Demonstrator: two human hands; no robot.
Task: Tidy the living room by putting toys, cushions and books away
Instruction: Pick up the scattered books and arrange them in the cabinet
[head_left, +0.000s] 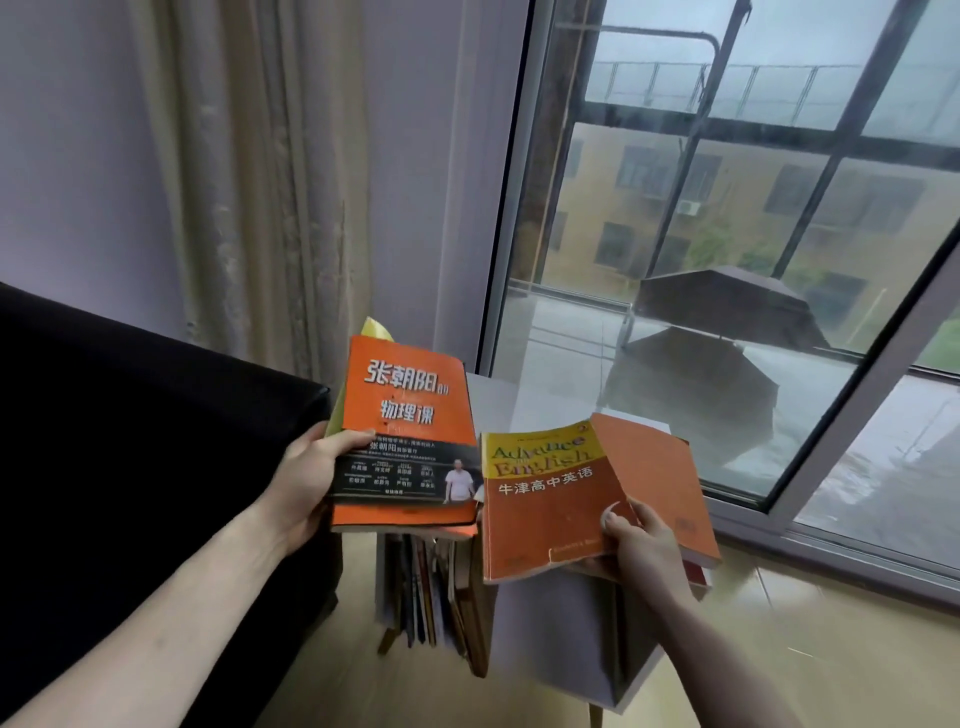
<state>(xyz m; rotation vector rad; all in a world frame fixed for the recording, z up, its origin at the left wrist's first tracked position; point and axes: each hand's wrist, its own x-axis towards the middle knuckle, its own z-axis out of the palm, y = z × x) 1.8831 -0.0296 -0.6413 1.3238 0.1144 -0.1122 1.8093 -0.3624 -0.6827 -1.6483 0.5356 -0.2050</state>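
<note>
Holding books in both hands above a small white side shelf (550, 639) w/ upright books (431, 587) packed in its open compartment. Left hand (306, 486) has its grip clamped on a small stack, thumb across the cover of the top one, an orange physics book (410, 415) w/ white Chinese title and a black band; a yellow-green book (375, 328) peeks out behind it. Right hand (641, 545) has its grip clamped on the lower edge of an orange-and-yellow "Advance English" textbook (545, 499), thumb on the cover, w/ a plain orange book (654, 478) fanned out behind it; a dark red edge shows beneath, can't tell what. Black sofa arm (156, 415) at left, beige curtain (260, 182) behind, big window (727, 234) at right, wood floor (779, 623) below.
</note>
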